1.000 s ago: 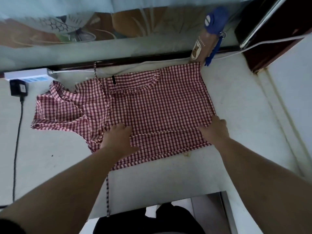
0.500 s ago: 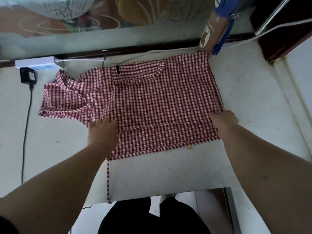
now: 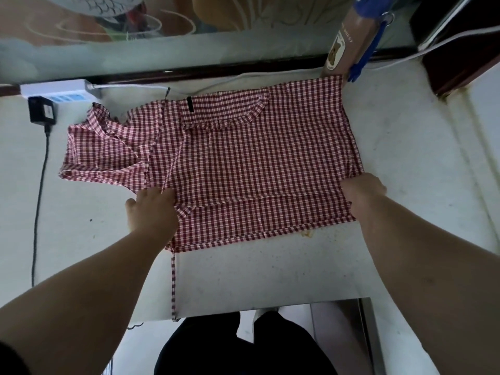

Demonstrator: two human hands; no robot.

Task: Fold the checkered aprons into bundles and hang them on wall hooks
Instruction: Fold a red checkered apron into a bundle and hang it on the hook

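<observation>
Apron lies flat on counter, bib end to the left; a fold line crosses its near part; one tie trails over the front edge; left hand grips the fold's left end, fingertips hidden under cloth; right hand grips the right end, fingers curled; power strip and bottle sit along the back

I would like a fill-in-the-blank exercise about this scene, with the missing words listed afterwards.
The checkered cloth apron is red and ____. The left hand grips its ____ edge, the right hand its right edge. The boxy power adapter beside the long white power strip is ____.
Missing words: white; left; black.
</observation>
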